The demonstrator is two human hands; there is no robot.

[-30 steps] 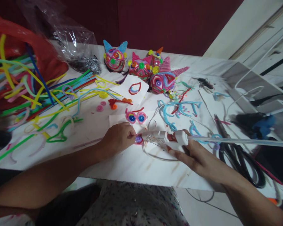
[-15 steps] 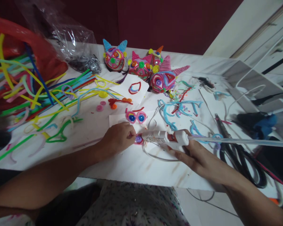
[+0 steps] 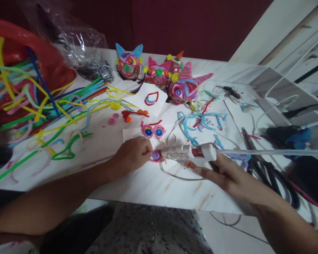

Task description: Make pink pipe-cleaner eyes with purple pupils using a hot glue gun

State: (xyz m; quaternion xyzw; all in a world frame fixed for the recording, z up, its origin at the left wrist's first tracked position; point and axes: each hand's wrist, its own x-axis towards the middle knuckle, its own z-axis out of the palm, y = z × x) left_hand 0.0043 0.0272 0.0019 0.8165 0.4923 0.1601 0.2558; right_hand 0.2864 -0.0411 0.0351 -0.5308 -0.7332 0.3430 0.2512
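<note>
Purple-centred piece (image 3: 155,156) lies on worktop (image 3: 175,192) below blue-centred pair (image 3: 153,132), left hand (image 3: 132,154) fingers apparently pinching its edge; glue gun (image 3: 178,153), clasped in right hand (image 3: 226,176) fingers, has shifted slightly rightward, baring more of the piece.

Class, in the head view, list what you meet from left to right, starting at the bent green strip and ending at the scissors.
Bent green strip, left hand, purple button, glue gun's white body, black-handled scissors.
</note>
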